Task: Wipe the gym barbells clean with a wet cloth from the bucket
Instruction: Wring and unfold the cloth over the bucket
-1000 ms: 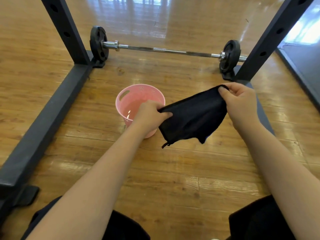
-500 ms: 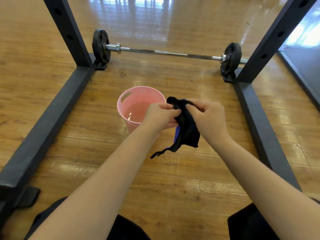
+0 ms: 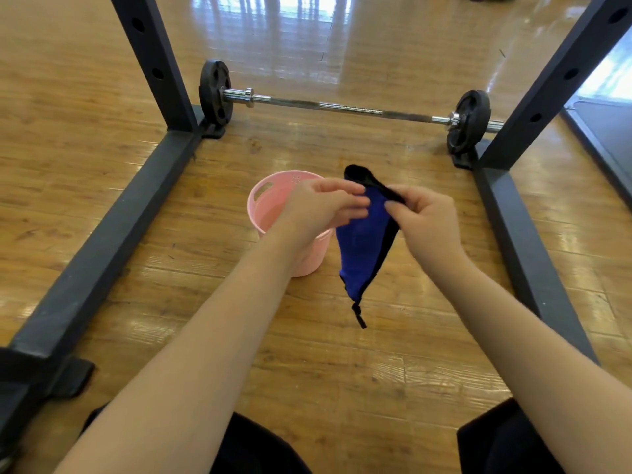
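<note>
Wood gym floor (image 3: 102,80), barbell (image 3: 342,107) upper centre, pink bucket (image 3: 261,206) mid-frame, right hand (image 3: 427,227) pinching blue-black cloth (image 3: 362,248), left hand (image 3: 321,210) fingertips seemingly pinching its edge.

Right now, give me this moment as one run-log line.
stage: cloth prep | right hand: pinches cloth | left hand: at cloth's top edge, grip unclear | bucket: on floor | barbell: untouched

There is just one camera, worn on the person's head; it looks forward and down. The arms are close below it; the barbell (image 3: 345,109) lies farther off.
</note>
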Demonstrator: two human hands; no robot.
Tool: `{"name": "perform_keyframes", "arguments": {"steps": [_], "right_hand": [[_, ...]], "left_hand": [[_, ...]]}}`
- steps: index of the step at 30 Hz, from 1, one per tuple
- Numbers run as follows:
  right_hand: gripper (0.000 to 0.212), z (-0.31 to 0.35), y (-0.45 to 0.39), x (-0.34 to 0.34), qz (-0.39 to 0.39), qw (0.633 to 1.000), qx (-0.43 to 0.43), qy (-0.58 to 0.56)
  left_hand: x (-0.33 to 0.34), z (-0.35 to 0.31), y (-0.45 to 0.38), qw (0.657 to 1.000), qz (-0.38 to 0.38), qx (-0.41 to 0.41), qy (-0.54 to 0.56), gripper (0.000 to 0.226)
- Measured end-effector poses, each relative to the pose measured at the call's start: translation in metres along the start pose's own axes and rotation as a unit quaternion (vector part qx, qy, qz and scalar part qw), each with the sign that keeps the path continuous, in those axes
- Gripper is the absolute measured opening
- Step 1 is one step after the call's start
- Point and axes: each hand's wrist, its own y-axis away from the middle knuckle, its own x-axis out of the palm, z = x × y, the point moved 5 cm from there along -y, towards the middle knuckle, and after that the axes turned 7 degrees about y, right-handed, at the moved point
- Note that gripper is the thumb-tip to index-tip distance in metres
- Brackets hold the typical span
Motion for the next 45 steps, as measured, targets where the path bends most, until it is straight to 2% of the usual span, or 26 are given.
{"name": "perform_keyframes", "arguments": {"steps": [2,3,5,7,9,11,12,14,16,17,20,23,26,30,34,36,37,39,40,43,45], "right_hand": [[0.028,-0.002,-0.006,0.000,0.047,0.990,0.067,-0.116],[0.027,-0.001,-0.007,0.001,0.080,0.979,0.081,-0.168],[0.026,0.002,-0.008,0.003,0.121,0.959,0.088,-0.241],[0.026,0.003,-0.010,0.001,0.108,0.946,0.094,-0.292],[0.026,0.001,-0.014,-0.002,0.054,0.935,0.113,-0.333],[0.029,-0.008,-0.016,0.000,0.018,0.928,0.165,-0.332],[0.036,-0.013,-0.015,0.005,0.033,0.928,0.199,-0.312],[0.050,-0.017,-0.006,0.023,0.125,0.921,0.253,-0.271],[0.043,-0.017,0.003,0.039,0.193,0.908,0.264,-0.262],[0.038,-0.017,0.003,0.044,0.197,0.910,0.251,-0.266],[0.034,-0.015,-0.009,0.045,0.097,0.935,0.209,-0.269],[0.038,-0.011,-0.017,0.042,0.006,0.946,0.185,-0.265],[0.049,-0.007,-0.023,0.047,0.008,0.962,0.156,-0.225],[0.071,-0.007,-0.030,0.054,0.059,0.982,0.137,-0.117],[0.065,-0.003,-0.036,0.071,0.106,0.989,0.106,0.011],[0.055,0.001,-0.044,0.085,0.165,0.974,0.067,0.141],[0.049,0.003,-0.049,0.091,0.192,0.955,0.048,0.222],[0.045,0.002,-0.061,0.095,0.191,0.909,0.037,0.368],[0.045,0.002,-0.068,0.096,0.175,0.898,0.029,0.402],[0.023,0.003,-0.082,0.100,0.172,0.912,-0.019,0.372],[0.015,-0.003,-0.087,0.101,0.188,0.941,-0.009,0.282]], "left_hand": [[-0.018,-0.001,-0.008,0.994,-0.057,0.072,-0.064,0.026],[-0.022,0.002,-0.010,0.992,-0.038,0.077,-0.087,0.036],[-0.018,0.015,-0.011,0.992,0.068,0.014,-0.107,0.042],[-0.014,0.027,-0.008,0.980,0.132,-0.049,-0.141,0.032],[-0.014,0.029,-0.009,0.983,0.121,-0.051,-0.127,0.023],[-0.018,0.027,-0.013,0.994,0.085,-0.029,-0.059,0.019],[-0.019,0.025,-0.014,0.997,0.070,-0.018,-0.025,0.016],[-0.021,0.023,-0.015,0.998,0.053,-0.009,0.041,0.013],[-0.022,0.022,-0.014,0.995,0.064,-0.003,0.081,0.016],[-0.025,0.021,-0.014,0.994,0.070,0.000,0.079,0.020],[-0.037,0.019,-0.015,0.997,0.071,-0.016,0.039,0.034],[-0.052,0.026,-0.016,0.996,0.037,-0.076,0.040,0.034],[-0.060,0.031,-0.017,0.994,0.005,-0.106,0.041,0.028],[-0.078,0.022,-0.030,0.994,-0.100,-0.019,0.039,0.018],[-0.090,0.018,-0.038,0.989,-0.146,0.026,-0.013,0.016],[-0.087,0.017,-0.042,0.989,-0.137,0.040,-0.032,0.018],[-0.085,0.016,-0.044,0.989,-0.134,0.048,-0.034,0.019],[-0.082,0.017,-0.047,0.989,-0.132,0.067,-0.023,0.019],[-0.081,0.017,-0.050,0.988,-0.134,0.080,-0.016,0.017],[-0.083,0.015,-0.058,0.978,-0.167,0.125,-0.013,0.004],[-0.087,0.013,-0.065,0.970,-0.181,0.155,-0.047,0.015]]}}
